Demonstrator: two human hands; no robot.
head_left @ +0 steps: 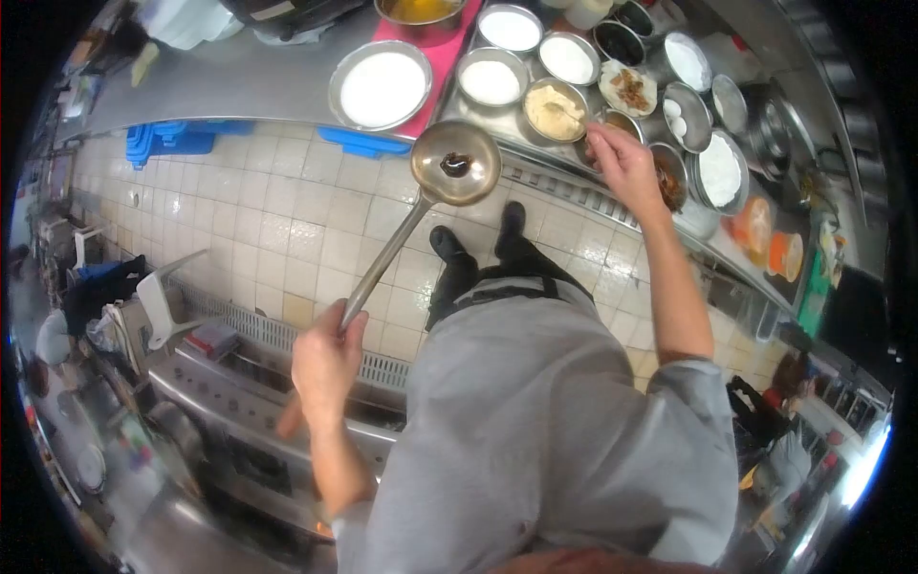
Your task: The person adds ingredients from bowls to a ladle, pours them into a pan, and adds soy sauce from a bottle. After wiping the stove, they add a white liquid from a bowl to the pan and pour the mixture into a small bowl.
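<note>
My left hand [323,359] is closed around the handle of a large metal ladle [478,191]. The ladle's bowl is held out over the floor just off the counter's edge, with a small dark brown dollop [455,165] in it. Over the counter, my right hand [623,165] pinches the thin handle of what looks like a spoon [577,117]. Its tip reaches into a metal bowl of pale yellow paste [553,107]; the paste hides its end.
Metal bowls of white powder [491,82] crowd the counter. A wide bowl of white contents [381,86] stands on a pink mat [448,50]. White eggs [675,119] lie in another bowl. Behind my left arm runs a steel cooking range [220,402].
</note>
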